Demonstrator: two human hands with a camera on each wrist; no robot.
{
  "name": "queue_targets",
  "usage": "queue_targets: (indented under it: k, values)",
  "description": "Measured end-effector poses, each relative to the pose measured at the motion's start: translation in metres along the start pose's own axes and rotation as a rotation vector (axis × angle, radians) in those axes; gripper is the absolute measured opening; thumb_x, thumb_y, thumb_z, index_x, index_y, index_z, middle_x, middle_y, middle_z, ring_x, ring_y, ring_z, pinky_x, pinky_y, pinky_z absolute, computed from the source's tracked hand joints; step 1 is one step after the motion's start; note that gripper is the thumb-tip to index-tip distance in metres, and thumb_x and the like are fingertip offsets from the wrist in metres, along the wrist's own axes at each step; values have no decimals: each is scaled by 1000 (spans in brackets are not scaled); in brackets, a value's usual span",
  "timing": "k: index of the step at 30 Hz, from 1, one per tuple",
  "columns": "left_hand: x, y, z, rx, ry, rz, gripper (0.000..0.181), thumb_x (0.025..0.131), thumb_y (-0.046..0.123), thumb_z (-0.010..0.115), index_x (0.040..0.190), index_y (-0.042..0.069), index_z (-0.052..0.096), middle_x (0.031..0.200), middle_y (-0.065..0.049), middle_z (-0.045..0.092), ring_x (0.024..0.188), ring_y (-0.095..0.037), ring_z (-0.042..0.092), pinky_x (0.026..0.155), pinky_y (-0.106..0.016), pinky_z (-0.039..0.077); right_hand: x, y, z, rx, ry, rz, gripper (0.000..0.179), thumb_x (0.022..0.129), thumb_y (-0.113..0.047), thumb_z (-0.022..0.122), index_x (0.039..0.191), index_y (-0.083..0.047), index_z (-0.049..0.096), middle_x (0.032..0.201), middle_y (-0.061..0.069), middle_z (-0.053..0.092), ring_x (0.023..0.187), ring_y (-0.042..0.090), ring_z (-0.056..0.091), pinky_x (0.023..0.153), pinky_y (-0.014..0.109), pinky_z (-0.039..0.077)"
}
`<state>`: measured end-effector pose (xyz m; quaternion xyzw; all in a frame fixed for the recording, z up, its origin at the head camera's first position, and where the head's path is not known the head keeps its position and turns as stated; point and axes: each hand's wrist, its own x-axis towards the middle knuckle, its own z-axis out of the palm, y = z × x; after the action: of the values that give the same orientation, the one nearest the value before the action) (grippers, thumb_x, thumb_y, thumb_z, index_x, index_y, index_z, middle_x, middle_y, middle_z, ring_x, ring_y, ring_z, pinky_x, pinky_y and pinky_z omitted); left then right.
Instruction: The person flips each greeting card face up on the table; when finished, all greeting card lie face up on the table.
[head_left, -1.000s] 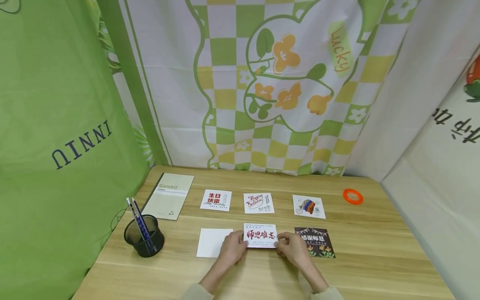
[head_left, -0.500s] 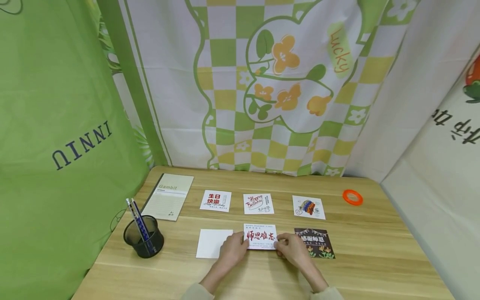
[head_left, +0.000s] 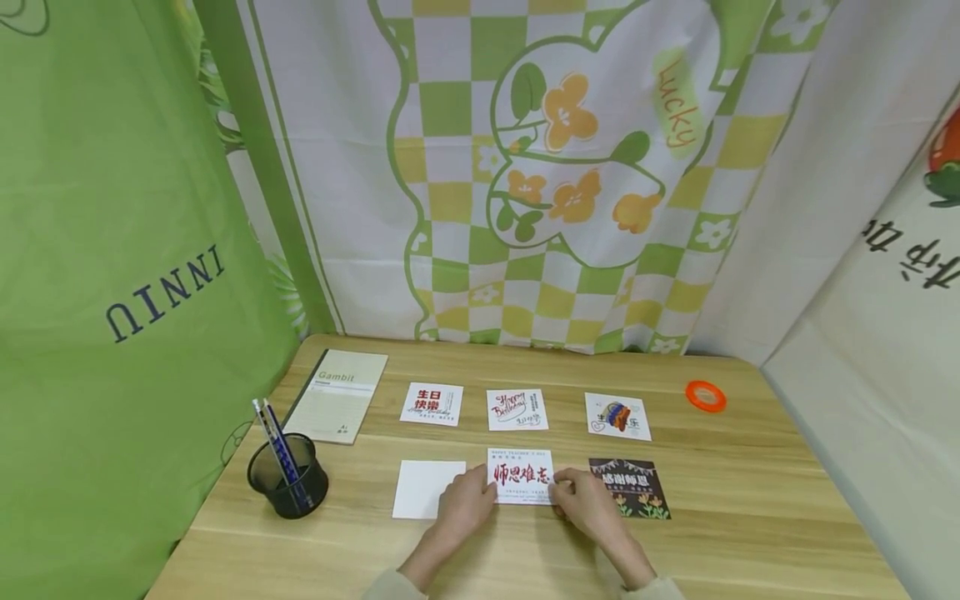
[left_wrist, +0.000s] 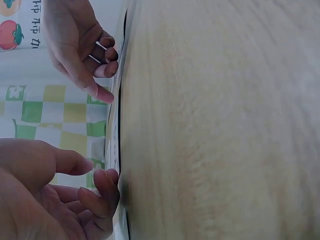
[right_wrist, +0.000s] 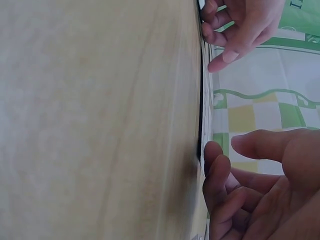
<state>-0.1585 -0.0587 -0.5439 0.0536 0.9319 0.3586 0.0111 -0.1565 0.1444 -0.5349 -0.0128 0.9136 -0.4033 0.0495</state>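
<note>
A white card with red Chinese characters (head_left: 521,476) lies on the wooden table between both hands. My left hand (head_left: 462,502) is at its left edge, and my right hand (head_left: 588,502) is at its right edge. In the left wrist view, the thumb of the left hand (left_wrist: 60,200) stands apart from its index finger, whose tip is by the card's edge. The right wrist view shows a similar gap between thumb and index finger of the right hand (right_wrist: 255,195). Left of the card is a blank white card (head_left: 423,489); a dark card with orange flowers (head_left: 636,490) lies to the right.
Behind are three white cards: a birthday card with red characters (head_left: 432,404), a "Happy Birthday" card (head_left: 517,409) and one with a colourful drawing (head_left: 618,417). A notepad (head_left: 339,395), a mesh pen cup (head_left: 288,487) with pens and an orange ring (head_left: 706,396) are around them.
The card's near edge has come slightly lower toward me and it now lies flatter. Both hands stay at its sides with little movement. The whole view has shifted down a little.
</note>
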Motion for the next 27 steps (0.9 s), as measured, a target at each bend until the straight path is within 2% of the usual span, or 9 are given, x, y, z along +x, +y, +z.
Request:
queue_targets:
  k: [4,7,11,14,18,21,27]
  values:
    - [-3,-3,-6,7,44,10,21,90,11,57,103,-4,64,59,3,43,48,-11,40,41,-26,35,-2,-3,0,-15,13,-14,30,88,-14,64,111,4,66,59,-1,60,49,11,52,47,26,41]
    - [-5,-5,-14,21,104,21,35,90,10,58,120,-7,60,66,2,46,50,-10,42,43,-26,36,-2,-6,2,-13,22,-30,28,88,-14,65,109,3,67,59,-1,60,47,11,50,45,26,40]
    - [-7,-12,-26,105,181,67,35,89,11,62,121,-4,60,75,-1,52,59,-13,49,46,-27,41,-2,-13,6,11,9,-47,26,89,-14,65,108,2,68,57,0,59,43,10,47,40,25,39]
    - [-10,-21,-34,162,225,106,36,87,12,66,120,-2,61,87,-7,58,74,-21,56,52,-32,47,-2,-19,9,20,-6,-75,26,89,-15,64,108,2,68,58,0,59,42,9,46,39,25,38]
    - [-15,-35,-44,203,240,109,40,86,13,70,122,-2,61,103,-14,58,90,-29,55,65,-39,50,1,-28,14,5,-26,-136,27,88,-15,64,109,2,68,65,-1,60,47,8,47,44,24,40]
    - [-19,-45,-50,227,234,86,45,84,16,73,123,-2,60,110,-16,57,97,-32,52,72,-43,49,2,-34,18,5,-30,-179,27,87,-13,65,109,2,67,76,1,63,53,8,51,48,24,44]
    - [-26,-62,-58,227,185,41,63,78,27,79,128,-3,56,124,-22,51,116,-43,45,88,-57,46,2,-46,28,18,-40,-249,27,88,-12,64,112,0,66,98,11,70,70,10,60,63,25,49]
